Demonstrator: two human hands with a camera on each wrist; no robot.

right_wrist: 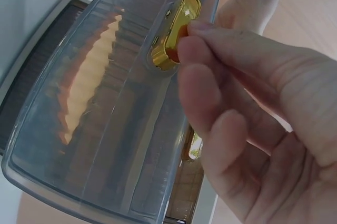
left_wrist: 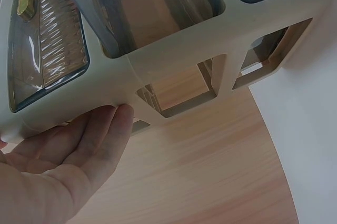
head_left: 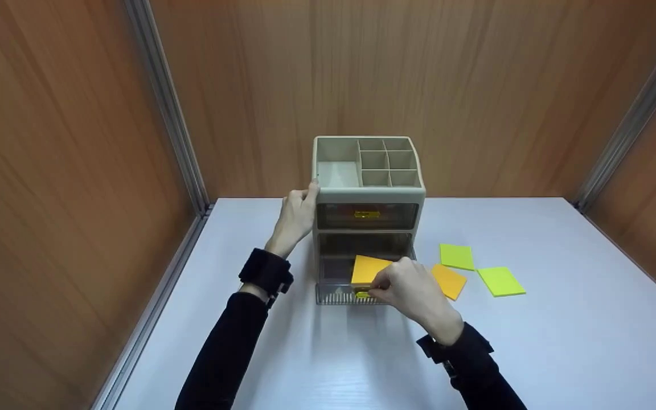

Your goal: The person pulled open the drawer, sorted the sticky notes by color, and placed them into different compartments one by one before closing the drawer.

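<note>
A beige desk organizer [head_left: 369, 196] with open top compartments and two smoky clear drawers stands on the white table [head_left: 561, 341]. Its lower drawer [head_left: 333, 293] is pulled out, and an orange sticky pad [head_left: 368, 267] lies tilted inside. My right hand [head_left: 382, 289] pinches that drawer's gold handle [right_wrist: 171, 34] between thumb and forefinger [right_wrist: 210, 31]. My left hand [head_left: 299, 213] rests flat against the organizer's left side [left_wrist: 174, 60], fingers [left_wrist: 105, 129] nearly straight. The upper drawer [head_left: 366, 216] is closed.
Three sticky pads lie on the table right of the organizer: a green one [head_left: 456, 256], an orange one [head_left: 449, 281] and another green one [head_left: 501, 281]. Wooden walls enclose the table at the back and on both sides.
</note>
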